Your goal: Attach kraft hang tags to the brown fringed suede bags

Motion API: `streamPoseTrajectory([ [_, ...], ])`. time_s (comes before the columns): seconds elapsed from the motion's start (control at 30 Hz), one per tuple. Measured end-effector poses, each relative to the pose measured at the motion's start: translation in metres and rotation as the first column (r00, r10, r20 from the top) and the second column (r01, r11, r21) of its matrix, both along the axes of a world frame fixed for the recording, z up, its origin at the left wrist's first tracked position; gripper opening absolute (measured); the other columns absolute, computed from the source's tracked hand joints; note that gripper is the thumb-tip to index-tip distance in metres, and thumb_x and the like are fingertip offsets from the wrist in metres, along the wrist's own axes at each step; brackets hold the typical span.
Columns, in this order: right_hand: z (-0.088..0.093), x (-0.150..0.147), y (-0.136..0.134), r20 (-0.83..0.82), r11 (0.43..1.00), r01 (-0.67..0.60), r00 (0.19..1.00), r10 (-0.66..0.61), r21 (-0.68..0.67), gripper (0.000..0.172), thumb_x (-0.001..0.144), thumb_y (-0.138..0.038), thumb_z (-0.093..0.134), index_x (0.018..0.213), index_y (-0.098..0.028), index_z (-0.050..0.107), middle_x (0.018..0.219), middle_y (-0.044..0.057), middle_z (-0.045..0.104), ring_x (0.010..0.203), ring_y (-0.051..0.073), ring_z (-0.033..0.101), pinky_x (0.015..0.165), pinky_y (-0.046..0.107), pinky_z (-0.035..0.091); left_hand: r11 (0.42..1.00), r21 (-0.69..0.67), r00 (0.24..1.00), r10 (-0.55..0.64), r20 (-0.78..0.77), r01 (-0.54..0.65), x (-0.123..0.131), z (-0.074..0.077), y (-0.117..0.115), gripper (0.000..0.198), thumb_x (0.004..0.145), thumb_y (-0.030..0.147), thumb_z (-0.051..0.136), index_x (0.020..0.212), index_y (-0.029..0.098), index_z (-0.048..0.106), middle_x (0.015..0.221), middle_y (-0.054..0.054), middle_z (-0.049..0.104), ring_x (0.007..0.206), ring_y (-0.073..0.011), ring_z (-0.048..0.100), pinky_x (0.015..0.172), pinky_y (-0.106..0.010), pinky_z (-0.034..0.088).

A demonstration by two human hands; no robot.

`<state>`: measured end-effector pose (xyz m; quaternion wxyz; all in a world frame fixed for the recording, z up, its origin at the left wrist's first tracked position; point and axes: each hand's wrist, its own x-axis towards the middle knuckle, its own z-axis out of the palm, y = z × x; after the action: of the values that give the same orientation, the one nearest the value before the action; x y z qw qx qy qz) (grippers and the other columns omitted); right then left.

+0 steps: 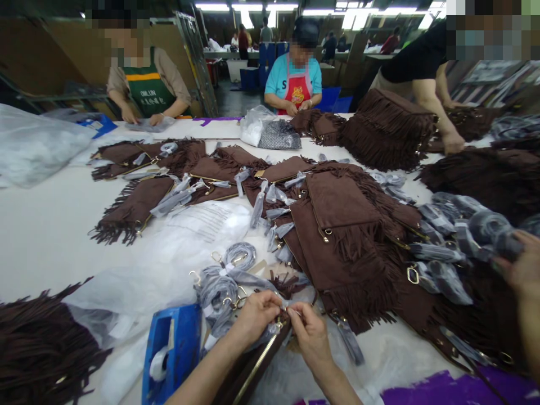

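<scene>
A brown bag (pixel 240 378) with a gold zipper (pixel 258 360) lies in front of me, its zipper running up toward my hands. At the zipper's upper end, my left hand (pixel 258 318) is closed in a pinch. Close beside it, my right hand (pixel 310 334) pinches at the same spot with thumb and forefinger. The small piece between the fingertips is too hidden to make out. Just beyond my left hand lie coiled straps (pixel 219 289) in clear wrap with gold clasps. More brown fringed bags (pixel 341 205) are piled ahead, with wrapped tassels (pixel 258 208) among them.
A blue tape dispenser (pixel 185 343) stands by my left forearm. White plastic bags (pixel 189 230) and a fringed pile (pixel 42 337) are at left. Another person's hand (pixel 523 264) is at wrapped coils (pixel 491 228) on the right. Other people work across the table (pixel 37 225).
</scene>
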<state>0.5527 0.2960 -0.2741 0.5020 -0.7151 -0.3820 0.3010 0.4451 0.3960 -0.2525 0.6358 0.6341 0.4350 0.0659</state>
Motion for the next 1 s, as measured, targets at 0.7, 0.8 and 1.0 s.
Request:
streamPoseTrajectory([
  [0.7,-0.002,-0.004,-0.001,-0.056,1.0,0.002,0.998,-0.003,-0.001,0.023,0.083,-0.035,0.046,0.071,-0.018,0.057,0.06,-0.001,0.058,0.055,0.014,0.054,0.051,0.021,0.044,0.796,0.442,0.91,-0.35,-0.221,0.414,0.002,0.008,0.008,0.019,0.079,0.019,0.041,0.07,0.019,0.058,0.065,-0.004,0.059,0.065,-0.0184,0.056,0.063,-0.026,0.04],
  [0.8,-0.002,-0.001,-0.003,-0.053,1.0,-0.016,0.998,0.016,-0.006,0.022,0.082,-0.035,0.047,0.072,-0.018,0.057,0.06,-0.001,0.058,0.054,0.014,0.054,0.051,0.021,0.043,0.826,0.442,0.937,-0.294,-0.189,0.349,0.003,0.01,0.007,0.015,0.075,0.016,0.042,0.068,0.019,0.054,0.062,-0.002,0.057,0.063,-0.0171,0.055,0.062,-0.026,0.038],
  [1.0,0.001,0.009,-0.008,-0.087,0.996,-0.062,0.995,0.056,-0.057,0.02,0.083,-0.035,0.047,0.083,-0.018,0.057,0.057,-0.002,0.057,0.044,0.012,0.051,0.042,0.021,0.041,0.928,0.358,0.995,-0.086,-0.056,0.1,0.0,0.005,0.002,0.011,0.075,0.021,0.038,0.069,0.02,0.047,0.055,0.002,0.051,0.051,-0.0136,0.051,0.053,-0.024,0.037],
])
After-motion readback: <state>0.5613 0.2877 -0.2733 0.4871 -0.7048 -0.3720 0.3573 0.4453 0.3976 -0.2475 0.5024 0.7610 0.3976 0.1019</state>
